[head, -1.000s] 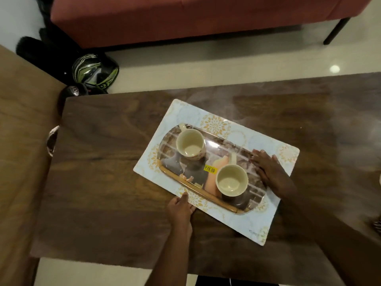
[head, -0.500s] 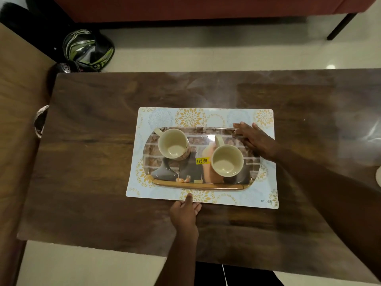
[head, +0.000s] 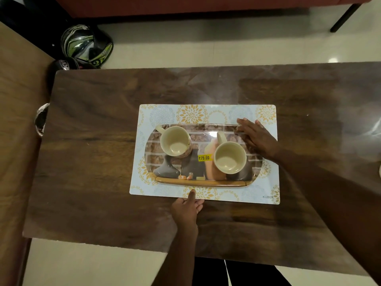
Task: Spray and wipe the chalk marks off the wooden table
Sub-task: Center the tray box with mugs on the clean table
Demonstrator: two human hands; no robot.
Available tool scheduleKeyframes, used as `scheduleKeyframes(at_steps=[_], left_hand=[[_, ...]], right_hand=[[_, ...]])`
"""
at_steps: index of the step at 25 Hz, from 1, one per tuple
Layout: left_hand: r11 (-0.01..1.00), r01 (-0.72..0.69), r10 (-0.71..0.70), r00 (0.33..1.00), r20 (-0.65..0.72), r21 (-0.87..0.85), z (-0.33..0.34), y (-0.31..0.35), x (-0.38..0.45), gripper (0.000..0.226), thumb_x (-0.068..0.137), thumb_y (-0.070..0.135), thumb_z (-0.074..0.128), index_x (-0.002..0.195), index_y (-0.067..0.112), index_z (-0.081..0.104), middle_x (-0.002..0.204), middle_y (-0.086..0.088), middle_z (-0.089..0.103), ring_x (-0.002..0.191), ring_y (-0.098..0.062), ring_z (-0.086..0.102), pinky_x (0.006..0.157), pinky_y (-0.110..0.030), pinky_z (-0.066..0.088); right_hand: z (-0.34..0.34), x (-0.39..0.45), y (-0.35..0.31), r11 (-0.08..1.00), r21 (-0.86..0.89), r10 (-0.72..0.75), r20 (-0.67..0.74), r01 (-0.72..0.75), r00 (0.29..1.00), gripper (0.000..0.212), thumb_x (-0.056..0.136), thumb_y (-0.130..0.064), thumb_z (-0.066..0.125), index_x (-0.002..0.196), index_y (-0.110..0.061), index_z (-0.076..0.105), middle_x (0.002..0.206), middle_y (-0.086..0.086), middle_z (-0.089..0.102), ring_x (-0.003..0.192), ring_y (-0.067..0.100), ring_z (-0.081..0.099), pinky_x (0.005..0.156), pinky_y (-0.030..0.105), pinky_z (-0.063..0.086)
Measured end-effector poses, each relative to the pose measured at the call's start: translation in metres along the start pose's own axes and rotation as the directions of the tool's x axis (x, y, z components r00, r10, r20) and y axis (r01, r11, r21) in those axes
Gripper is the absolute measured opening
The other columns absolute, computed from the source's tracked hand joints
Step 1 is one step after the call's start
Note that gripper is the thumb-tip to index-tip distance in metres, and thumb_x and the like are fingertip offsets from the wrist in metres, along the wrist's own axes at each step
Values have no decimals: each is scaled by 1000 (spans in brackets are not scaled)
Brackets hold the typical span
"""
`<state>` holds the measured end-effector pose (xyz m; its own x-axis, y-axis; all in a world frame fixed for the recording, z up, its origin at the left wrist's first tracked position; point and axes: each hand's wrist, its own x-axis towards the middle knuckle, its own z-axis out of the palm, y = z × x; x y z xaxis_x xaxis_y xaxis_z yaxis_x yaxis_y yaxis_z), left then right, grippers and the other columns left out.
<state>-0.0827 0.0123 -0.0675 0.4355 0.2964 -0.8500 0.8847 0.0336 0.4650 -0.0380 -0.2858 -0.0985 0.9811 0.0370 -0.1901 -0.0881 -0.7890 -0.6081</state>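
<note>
The dark wooden table [head: 92, 162] carries a pale flowered placemat [head: 160, 114] lying square to its edges. On the mat sits a printed tray [head: 198, 183] with two cream cups, one at the left [head: 175, 142] and one at the right [head: 229, 157]. My left hand [head: 186, 209] is at the mat's near edge, with the thumb on top and the fingers curled at the edge. My right hand [head: 257, 137] lies flat with straight fingers on the tray's far right corner and the mat.
A green and black helmet [head: 86, 43] lies on the floor beyond the table's far left corner. A red sofa [head: 185, 5] runs along the back, its black leg [head: 344, 17] at the far right. A lighter wooden surface [head: 16, 120] borders the table's left side.
The mat with the tray and cups turned from a slant to square with the table edge. Both hands stayed on it; in the last half second little moved.
</note>
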Motion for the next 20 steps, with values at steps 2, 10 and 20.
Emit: scheduleKeyframes(at_steps=[2, 10, 20], left_hand=[[955, -1, -13, 999, 44, 298, -19, 14, 6, 43, 94, 38, 63, 74, 1, 63, 63, -11, 70, 45, -13, 64, 44, -22, 50], [480, -660, 714, 676, 179, 577, -60, 156, 7, 18, 96, 31, 61, 106, 16, 65, 90, -1, 69, 87, -24, 69, 63, -27, 47], [-230, -675, 554, 501, 665, 701, 23, 164, 3, 82, 78, 52, 73, 148, 29, 37, 156, -10, 33, 134, -41, 43, 102, -51, 44]], right_hand=[[-1, -2, -16, 981, 162, 137, -164, -110, 977, 42, 97, -32, 34, 128, -12, 52, 145, 9, 42, 137, 23, 34, 113, 41, 25], [-2, -59, -124, 731, 644, 532, -331, -225, 780, 35, 92, -38, 46, 126, -29, 49, 133, -7, 49, 119, 5, 47, 97, 27, 42], [29, -52, -153, 941, -19, 320, -283, -339, 904, 89, 61, -21, 87, 132, -40, 36, 146, 11, 34, 123, 38, 42, 76, 46, 54]])
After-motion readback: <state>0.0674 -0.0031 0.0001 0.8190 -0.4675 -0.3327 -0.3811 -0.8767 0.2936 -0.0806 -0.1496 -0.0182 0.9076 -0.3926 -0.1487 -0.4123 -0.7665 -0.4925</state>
